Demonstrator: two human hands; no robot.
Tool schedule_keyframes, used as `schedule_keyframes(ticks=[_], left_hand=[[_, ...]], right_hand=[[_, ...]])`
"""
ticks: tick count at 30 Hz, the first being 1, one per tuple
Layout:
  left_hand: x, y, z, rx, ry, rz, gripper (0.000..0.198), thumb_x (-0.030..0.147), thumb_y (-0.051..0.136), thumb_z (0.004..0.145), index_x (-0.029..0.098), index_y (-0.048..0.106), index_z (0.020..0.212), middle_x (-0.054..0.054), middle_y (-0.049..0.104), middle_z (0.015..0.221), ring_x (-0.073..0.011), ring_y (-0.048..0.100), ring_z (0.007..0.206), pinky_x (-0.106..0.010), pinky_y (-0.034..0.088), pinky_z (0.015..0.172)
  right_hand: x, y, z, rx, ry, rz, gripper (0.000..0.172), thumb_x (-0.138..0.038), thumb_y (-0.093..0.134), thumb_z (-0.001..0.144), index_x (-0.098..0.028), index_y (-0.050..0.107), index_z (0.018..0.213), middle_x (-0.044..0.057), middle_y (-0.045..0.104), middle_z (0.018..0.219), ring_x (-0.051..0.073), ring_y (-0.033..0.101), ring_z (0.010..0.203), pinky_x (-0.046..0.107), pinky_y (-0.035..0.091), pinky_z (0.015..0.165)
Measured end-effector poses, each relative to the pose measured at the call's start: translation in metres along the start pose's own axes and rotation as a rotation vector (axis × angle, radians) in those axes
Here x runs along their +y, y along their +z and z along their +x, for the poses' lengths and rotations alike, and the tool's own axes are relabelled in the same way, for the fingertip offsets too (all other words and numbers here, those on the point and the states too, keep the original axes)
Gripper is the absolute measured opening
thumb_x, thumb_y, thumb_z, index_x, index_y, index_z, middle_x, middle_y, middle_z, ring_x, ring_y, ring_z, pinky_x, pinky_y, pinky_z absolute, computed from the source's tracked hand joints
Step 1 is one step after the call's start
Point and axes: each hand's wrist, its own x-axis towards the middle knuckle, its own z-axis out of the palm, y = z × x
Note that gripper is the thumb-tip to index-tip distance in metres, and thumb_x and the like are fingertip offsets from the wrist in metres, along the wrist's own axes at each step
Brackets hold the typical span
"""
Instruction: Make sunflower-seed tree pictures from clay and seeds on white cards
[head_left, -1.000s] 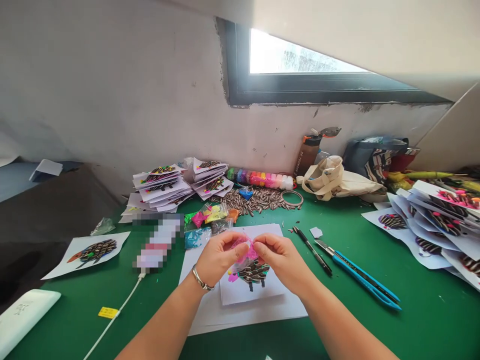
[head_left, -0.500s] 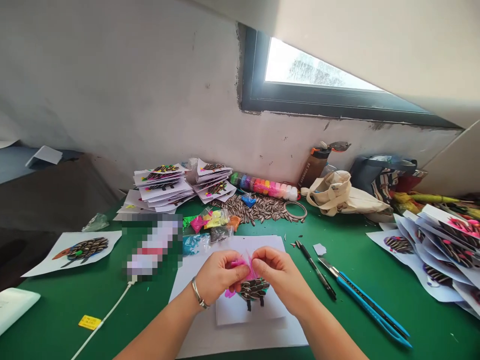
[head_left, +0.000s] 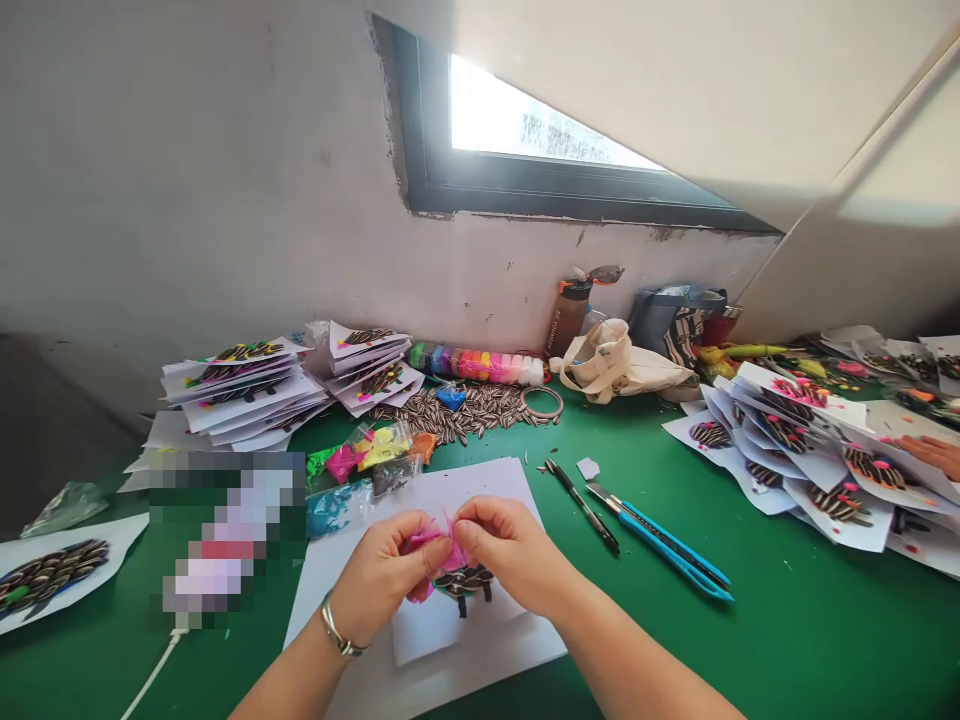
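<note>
We have a crinkled bright pink plastic bag (head_left: 454, 556) pinched between the thumbs and curled fingers of both our left hand (head_left: 384, 572) and right hand (head_left: 506, 550), above a white paper card (head_left: 435, 640) decorated with dark striped seeds. It looks light, soft, slippery and easily torn; we'd grip its gathered edges. Right of the card lie a slim black pen (head_left: 583, 507) and a long blue tool (head_left: 664, 545) with a metal tip; beyond them, the green tabletop (head_left: 795, 620) seems roomy.
</note>
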Motion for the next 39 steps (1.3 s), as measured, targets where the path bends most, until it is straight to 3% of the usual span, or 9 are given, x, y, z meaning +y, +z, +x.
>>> schedule_keyframes(ticks=[5,12,19,25,33,39], left_hand=[[-0.004,0.001,-0.001,-0.016,0.001,0.013,0.051,0.065,0.063,0.068,0.018,0.048,0.057,0.004,0.046,0.041,-0.0085,0.039,0.038,-0.021,0.028,0.041],[-0.007,-0.001,0.0,-0.1,0.095,-0.129,0.04,0.053,0.064,0.076,0.016,0.058,0.064,0.001,0.053,0.055,-0.0111,0.048,0.05,-0.023,0.04,0.05],[-0.013,-0.003,-0.001,-0.057,0.028,-0.105,0.051,0.064,0.057,0.077,0.016,0.052,0.06,0.005,0.044,0.04,-0.0053,0.032,0.034,-0.02,0.021,0.037],[-0.005,0.002,-0.002,-0.085,0.043,-0.289,0.038,0.05,0.07,0.072,0.015,0.059,0.065,0.001,0.055,0.059,-0.0094,0.049,0.049,-0.022,0.039,0.048],[-0.013,0.004,-0.001,-0.03,0.018,-0.383,0.048,0.06,0.065,0.073,0.016,0.053,0.06,0.005,0.043,0.037,-0.0037,0.029,0.031,-0.018,0.019,0.035],[-0.007,0.007,-0.003,-0.061,0.051,-0.447,0.038,0.049,0.073,0.071,0.015,0.058,0.066,0.003,0.054,0.053,-0.0066,0.046,0.044,-0.019,0.034,0.043]], right_hand=[[-0.001,-0.003,0.0,-0.072,0.038,0.105,0.017,-0.032,0.058,0.081,-0.017,0.058,0.072,-0.004,0.049,0.064,0.009,0.041,0.058,0.023,0.035,0.056],[0.001,-0.003,-0.001,-0.07,-0.002,0.157,0.029,-0.039,0.06,0.081,-0.018,0.049,0.065,-0.005,0.042,0.06,0.008,0.034,0.056,0.022,0.027,0.052],[0.004,0.004,-0.003,-0.13,-0.025,0.279,0.037,-0.047,0.059,0.082,-0.019,0.044,0.063,-0.007,0.04,0.055,0.008,0.032,0.053,0.023,0.027,0.051],[0.003,0.002,-0.003,-0.073,-0.006,0.289,0.037,-0.049,0.06,0.081,-0.019,0.047,0.064,-0.006,0.042,0.054,0.008,0.035,0.052,0.022,0.029,0.051],[-0.001,0.007,-0.007,-0.07,0.021,0.248,0.037,-0.049,0.059,0.082,-0.018,0.049,0.065,-0.005,0.043,0.056,0.009,0.037,0.055,0.023,0.03,0.053],[0.002,0.003,-0.007,-0.053,-0.004,0.245,0.029,-0.043,0.06,0.083,-0.017,0.055,0.07,-0.003,0.046,0.062,0.01,0.041,0.059,0.024,0.034,0.056]])
